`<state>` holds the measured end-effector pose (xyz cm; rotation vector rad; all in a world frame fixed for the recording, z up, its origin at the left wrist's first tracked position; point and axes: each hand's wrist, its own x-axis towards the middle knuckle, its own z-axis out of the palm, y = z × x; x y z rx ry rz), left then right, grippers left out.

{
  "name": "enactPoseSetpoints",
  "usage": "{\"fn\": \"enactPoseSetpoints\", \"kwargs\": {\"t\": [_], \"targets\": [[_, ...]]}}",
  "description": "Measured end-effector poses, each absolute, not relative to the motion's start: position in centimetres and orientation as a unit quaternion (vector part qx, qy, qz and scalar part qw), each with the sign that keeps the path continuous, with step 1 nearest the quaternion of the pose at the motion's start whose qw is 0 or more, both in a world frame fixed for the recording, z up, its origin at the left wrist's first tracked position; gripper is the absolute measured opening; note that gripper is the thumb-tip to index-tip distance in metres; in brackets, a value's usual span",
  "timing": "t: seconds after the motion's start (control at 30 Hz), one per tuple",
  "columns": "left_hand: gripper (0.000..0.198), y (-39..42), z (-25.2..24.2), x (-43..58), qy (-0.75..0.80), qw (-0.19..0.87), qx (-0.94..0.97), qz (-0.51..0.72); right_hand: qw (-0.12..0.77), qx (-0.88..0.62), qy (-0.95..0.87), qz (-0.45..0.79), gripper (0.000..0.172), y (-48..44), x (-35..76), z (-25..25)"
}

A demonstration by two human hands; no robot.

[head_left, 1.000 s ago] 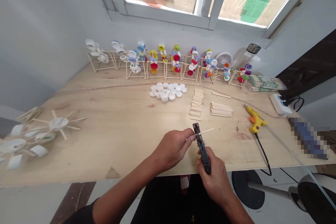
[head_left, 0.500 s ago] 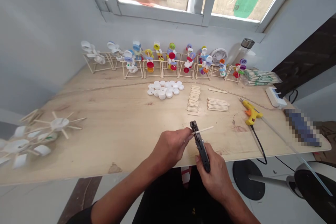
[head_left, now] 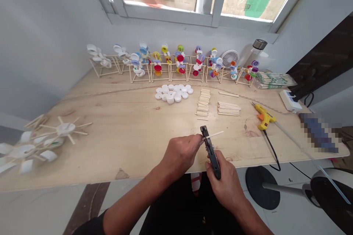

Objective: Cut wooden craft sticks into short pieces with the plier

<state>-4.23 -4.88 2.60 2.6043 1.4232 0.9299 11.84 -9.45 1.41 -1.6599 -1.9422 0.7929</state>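
Note:
My right hand (head_left: 226, 180) is wrapped round the handles of dark pliers (head_left: 211, 156), whose jaws point away from me over the table's front part. A thin wooden stick (head_left: 216, 134) passes across the jaws, its free end out to the right. At its other end, my left hand (head_left: 180, 153) pinches the stick close beside the jaws. Beyond the pliers lie a stack of short sticks (head_left: 203, 103) and a bundle of longer sticks (head_left: 228, 108). White bottle caps (head_left: 173, 93) are heaped to the left of them.
A yellow glue gun (head_left: 265, 116) with its cord lies on the right, near a white power strip (head_left: 290, 101). Several stick-and-cap wheels on frames (head_left: 157, 68) line the wall. At left is a spoked wheel (head_left: 65, 129). Bagged sticks (head_left: 275, 80) lie at back right.
The view has shifted slightly. Both hands, the pliers and the stick keep nearly the same position, with the stick still across the jaws.

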Motion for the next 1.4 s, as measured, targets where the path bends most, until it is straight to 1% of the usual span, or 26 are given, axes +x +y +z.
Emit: {"fn": "enactPoseSetpoints", "kwargs": {"t": [0.17, 0.47, 0.63, 0.8, 1.0, 1.1, 1.2, 1.4], "targets": [[0.022, -4.7, 2.3, -4.3, 0.462, 0.03, 0.838, 0.289, 0.233, -0.598, -0.706, 0.298, 0.008, -9.1, 11.9, 0.9], [0.02, -3.9, 2.4, -4.8, 0.46, 0.092, 0.839, 0.276, 0.217, -0.604, -0.712, 0.283, 0.007, -8.3, 11.8, 0.6], [0.021, -3.4, 2.2, -5.0, 0.464, 0.103, 0.835, 0.276, 0.213, -0.597, -0.724, 0.272, 0.006, -7.7, 11.6, 0.5], [0.021, -2.8, 1.7, -5.0, 0.466, 0.107, 0.832, 0.28, 0.201, -0.608, -0.731, 0.238, 0.002, -7.3, 11.3, -0.4], [0.019, -2.5, 1.2, -5.0, 0.468, 0.101, 0.827, 0.294, 0.191, -0.622, -0.739, 0.175, 0.007, -6.8, 11.2, -1.3], [0.018, -2.7, 1.1, -5.3, 0.478, 0.125, 0.817, 0.297, 0.168, -0.616, -0.745, 0.196, 0.009, -6.6, 11.3, -0.8], [0.02, -2.9, 0.9, -5.5, 0.485, 0.158, 0.804, 0.306, 0.17, -0.614, -0.734, 0.234, 0.011, -6.6, 11.3, -0.1], [0.025, -2.9, 0.4, -5.6, 0.511, 0.206, 0.765, 0.334, 0.248, -0.594, -0.681, 0.348, 0.017, -7.0, 12.2, -0.2]]}}
